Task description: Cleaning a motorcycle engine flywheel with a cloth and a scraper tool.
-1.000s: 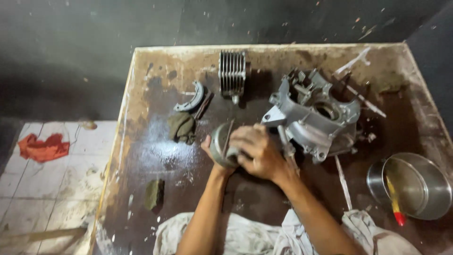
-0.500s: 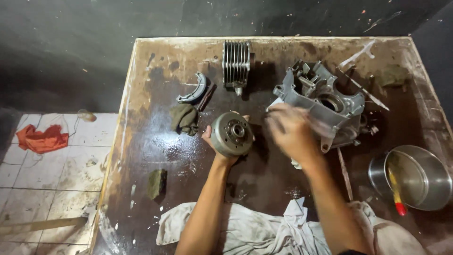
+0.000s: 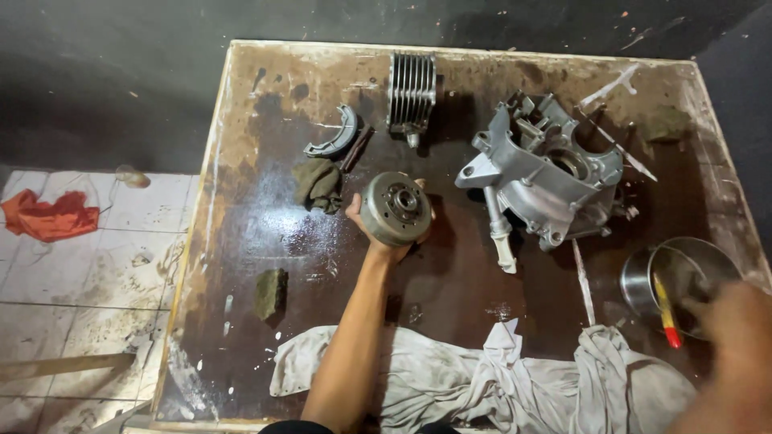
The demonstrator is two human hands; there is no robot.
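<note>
My left hand [image 3: 378, 237] grips a round grey metal flywheel [image 3: 394, 208] from below, holding it just above the oily brown worktable [image 3: 241, 241]. My right hand [image 3: 736, 354] is blurred at the lower right, beside a steel bowl [image 3: 683, 277] that holds a red-and-yellow brush [image 3: 666, 311]; whether it holds anything is unclear. A silver engine crankcase [image 3: 543, 173] lies to the right of the flywheel. A finned cylinder block [image 3: 412, 88] stands at the back.
A curved brake shoe [image 3: 331, 137], a dirty rag lump [image 3: 318, 183] and a green sponge [image 3: 271, 291] lie on the left. A white cloth [image 3: 482, 382] covers the front edge. A red rag [image 3: 48, 215] lies on the tiled floor at left.
My right hand has left the flywheel and swung right and down to the steel bowl. The left hand still holds the flywheel, now uncovered.
</note>
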